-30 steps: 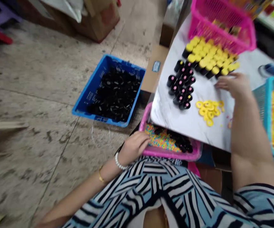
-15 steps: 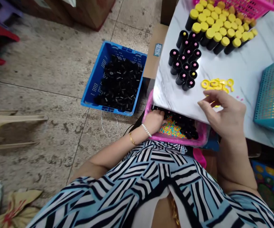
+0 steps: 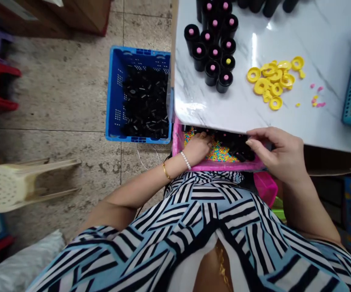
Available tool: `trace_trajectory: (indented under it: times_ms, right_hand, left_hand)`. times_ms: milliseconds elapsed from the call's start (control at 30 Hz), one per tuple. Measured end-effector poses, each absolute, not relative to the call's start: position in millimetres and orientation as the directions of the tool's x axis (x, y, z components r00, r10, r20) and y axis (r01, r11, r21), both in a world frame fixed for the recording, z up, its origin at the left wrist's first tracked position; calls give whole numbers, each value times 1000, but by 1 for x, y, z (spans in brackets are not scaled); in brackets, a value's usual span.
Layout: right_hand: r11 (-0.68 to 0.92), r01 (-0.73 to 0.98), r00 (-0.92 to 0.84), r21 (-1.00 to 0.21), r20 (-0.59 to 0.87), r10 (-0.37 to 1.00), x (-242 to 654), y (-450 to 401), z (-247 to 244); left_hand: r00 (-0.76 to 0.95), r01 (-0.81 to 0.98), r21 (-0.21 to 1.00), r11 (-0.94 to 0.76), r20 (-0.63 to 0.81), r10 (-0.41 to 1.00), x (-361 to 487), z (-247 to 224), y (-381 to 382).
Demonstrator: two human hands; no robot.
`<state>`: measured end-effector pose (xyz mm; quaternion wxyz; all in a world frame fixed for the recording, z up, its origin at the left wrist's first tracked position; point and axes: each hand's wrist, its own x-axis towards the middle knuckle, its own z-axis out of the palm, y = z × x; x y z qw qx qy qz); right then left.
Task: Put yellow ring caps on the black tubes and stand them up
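"Where did the hands go?"

"Both came down to the pink tray (image 3: 224,166). The left hand (image 3: 196,149) lies flat by the tiny beads (image 3: 219,154)."

"And the right hand (image 3: 277,152)?"

"Its fingers (image 3: 251,142) close in narrow at the black tubes (image 3: 238,148). I can't tell if it holds one."

One left hand (image 3: 196,149), one right hand (image 3: 280,156), one blue crate (image 3: 114,93), one pink tray (image 3: 224,166)

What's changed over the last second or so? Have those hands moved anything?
The right hand has come down from above the marble tabletop to the black pieces in the pink tray; whether it has taken hold of one, I can't tell. The left hand stayed at the tray, beside the coloured beads. The yellow rings and black cylinders stayed put.
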<state>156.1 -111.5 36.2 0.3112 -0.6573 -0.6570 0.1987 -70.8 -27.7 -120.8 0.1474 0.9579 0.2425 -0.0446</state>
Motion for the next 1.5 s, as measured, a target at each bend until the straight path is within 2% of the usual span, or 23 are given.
trace_trajectory:
  times_ms: [133,200,333,433,533,600,667,733,800,933,1033,1167,1300,1367,1500]
  right_hand:
    - [66,754,52,-654,159,986,160,-113,43]
    - [26,765,104,-644,164,981,168,-117,45]
    - [-76,774,224,-629,158,962,185,-122,43]
    - [-104,779,235,-618,134,963,192,-123,39]
    - [-128,785,274,-606,154,949,195,-118,36]
    - [-144,813,322,-564,228,919,198,-110,34]
    - [-128,858,314,-497,312,897,200,-100,30]
    - [-90,899,261,-428,360,896,201,-90,25]
    - [-70,937,206,-342,379,902,201,-82,18]
    - [-48,988,106,-146,418,902,197,-79,9]
    - [22,987,50,-160,430,901,197,-87,13]
    - [154,983,-110,-101,346,932,203,-98,22]
    - [187,981,-163,-41,334,928,198,-103,23]
    - [166,984,-142,-56,299,944,190,-102,27]
    - [126,983,-117,-137,72,991,176,-93,46]
  left_hand:
    - [934,354,363,-862,-179,309,-62,-122,-36]
    - [923,382,473,-794,-149,355,-66,-120,-35]
    - [846,420,733,-535,-103,523,-84,-113,-27]
    - [837,320,851,-418,-47,545,-92,-101,-29]
    - [834,136,909,-394,110,541,-91,-80,-37]
    - [792,-7,900,-436,272,547,-88,-60,-42]
    - [705,-105,841,-530,439,557,-83,-38,-41]
    - [588,-106,745,-659,582,563,-78,-20,-35]
    - [483,-8,646,-763,671,563,-72,-8,-23]
    - [439,236,571,-786,659,611,-59,-9,1]
    - [431,339,576,-744,607,667,-53,-18,4]
    - [376,307,605,-735,632,678,-54,-25,-1]
    - [413,251,534,-807,695,588,-57,-30,2]
    - [417,269,496,-826,713,564,-57,-33,5]
    - [424,305,449,-840,726,542,-54,-34,7]
